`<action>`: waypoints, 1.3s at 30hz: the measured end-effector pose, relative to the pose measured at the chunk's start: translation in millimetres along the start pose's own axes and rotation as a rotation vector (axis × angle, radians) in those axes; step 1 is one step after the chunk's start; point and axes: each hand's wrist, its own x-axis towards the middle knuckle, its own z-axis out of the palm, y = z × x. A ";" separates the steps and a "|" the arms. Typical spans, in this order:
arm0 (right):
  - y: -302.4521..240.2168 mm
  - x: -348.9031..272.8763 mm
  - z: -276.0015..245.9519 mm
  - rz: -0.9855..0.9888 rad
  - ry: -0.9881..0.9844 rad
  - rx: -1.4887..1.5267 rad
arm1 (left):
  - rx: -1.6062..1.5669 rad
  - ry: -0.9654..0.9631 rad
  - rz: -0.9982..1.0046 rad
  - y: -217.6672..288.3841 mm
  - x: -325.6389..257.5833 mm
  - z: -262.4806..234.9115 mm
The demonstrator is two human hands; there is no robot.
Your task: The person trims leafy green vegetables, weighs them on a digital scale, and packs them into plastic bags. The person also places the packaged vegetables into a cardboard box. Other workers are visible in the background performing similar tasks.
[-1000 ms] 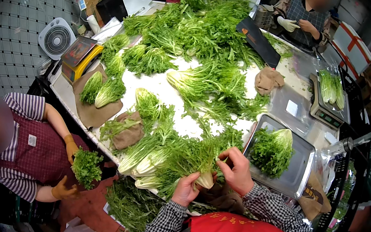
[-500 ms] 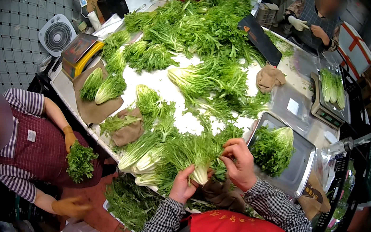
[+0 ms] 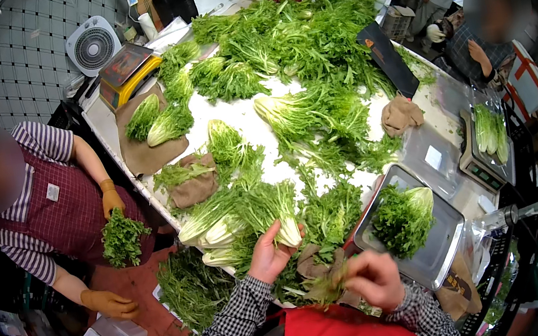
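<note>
My left hand (image 3: 268,255) grips a leafy green bunch (image 3: 273,207) by its white stalk base at the near edge of the white table (image 3: 245,126). My right hand (image 3: 376,279), blurred, is lower and closer to my body, pinching loose green leaves (image 3: 327,289) pulled away from the bunch. More bunches lie beside it to the left (image 3: 210,218). A metal scale tray (image 3: 445,249) with a green bunch (image 3: 402,218) sits just right of my hands.
A person in a striped shirt, apron and orange gloves holds greens (image 3: 123,237) at the left. Greens cover the table's far half (image 3: 295,39). A yellow scale (image 3: 125,68), a fan (image 3: 93,47), brown cloths (image 3: 400,113), another scale with greens (image 3: 488,142), and other people stand around.
My right hand has dropped from the bunch toward my body, taking loose leaves with it. My left hand keeps its grip on the stalk. The person at left lowered one gloved hand.
</note>
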 end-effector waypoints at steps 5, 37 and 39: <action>21.0 43.4 8.2 -0.001 0.462 -0.529 | 0.276 -0.090 0.040 -0.5 -14.6 19.0; 66.0 8.5 20.7 0.267 0.170 0.478 | -0.002 -0.138 -0.039 -21.1 -4.6 1.6; 52.6 2.5 20.3 0.340 0.179 0.703 | -0.036 -0.154 0.006 -15.1 -1.4 -0.8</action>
